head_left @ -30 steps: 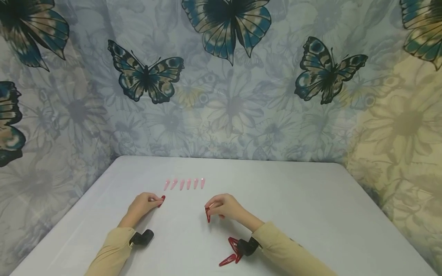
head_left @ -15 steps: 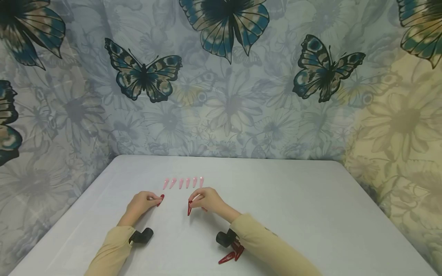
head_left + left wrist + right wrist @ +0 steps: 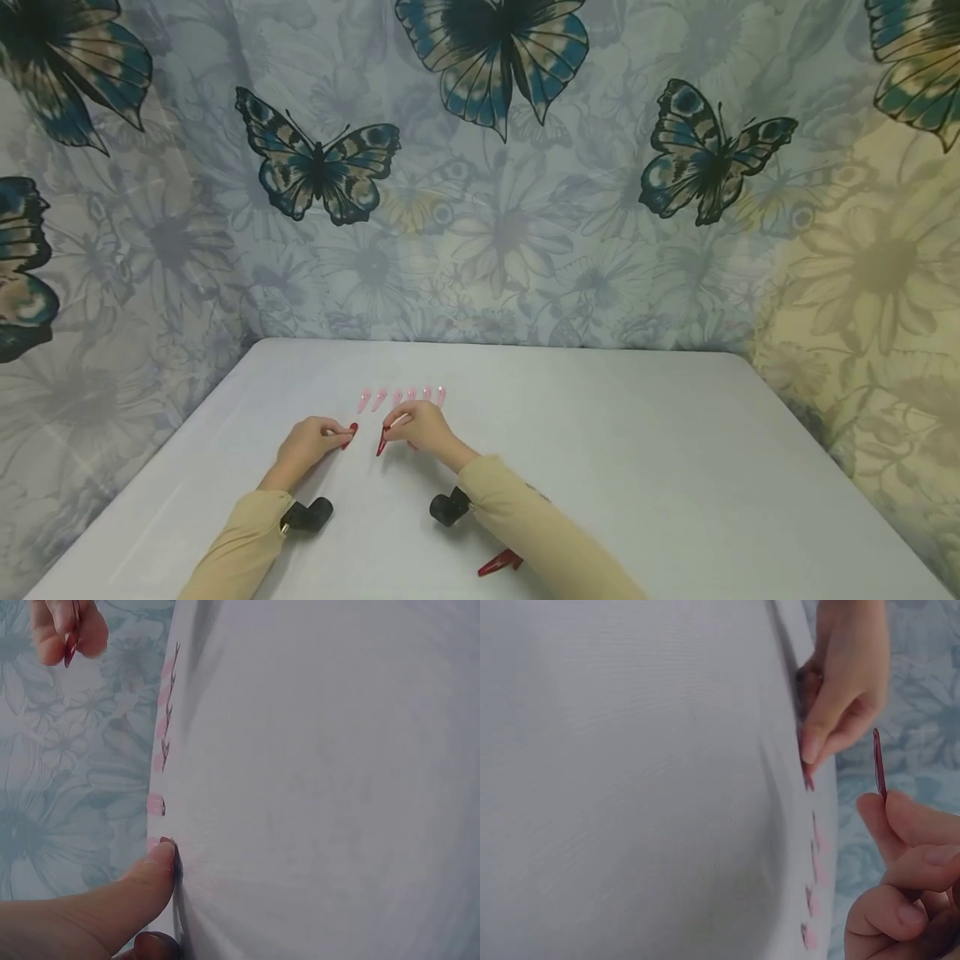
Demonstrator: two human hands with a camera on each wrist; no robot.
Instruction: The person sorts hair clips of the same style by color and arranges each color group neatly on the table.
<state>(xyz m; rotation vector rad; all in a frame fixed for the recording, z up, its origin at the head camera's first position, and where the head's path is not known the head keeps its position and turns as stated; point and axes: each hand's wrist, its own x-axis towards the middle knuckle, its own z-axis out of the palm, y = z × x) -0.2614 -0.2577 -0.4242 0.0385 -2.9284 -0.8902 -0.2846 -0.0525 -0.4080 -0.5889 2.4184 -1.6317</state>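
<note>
Between the thumb and fingers of my left hand is a red snap hair clip, held down at the white table left of centre. The left wrist view shows the thumb close up on this clip. My right hand pinches another red hair clip by one end, its other end pointing down toward the table, just right of the left hand's clip. In the right wrist view this second clip stands out from the fingertips. A row of several pink hair clips lies behind both hands, partly covered by the right hand.
More red hair clips lie near the front of the white table, partly hidden under the right sleeve. Black wrist cameras sit on both cuffs. A butterfly-patterned cloth hangs behind the table.
My right hand has moved left with its red clip, from right of centre to close beside the left hand. Its sleeve now covers more of the red clips in front. My left hand stays put.
</note>
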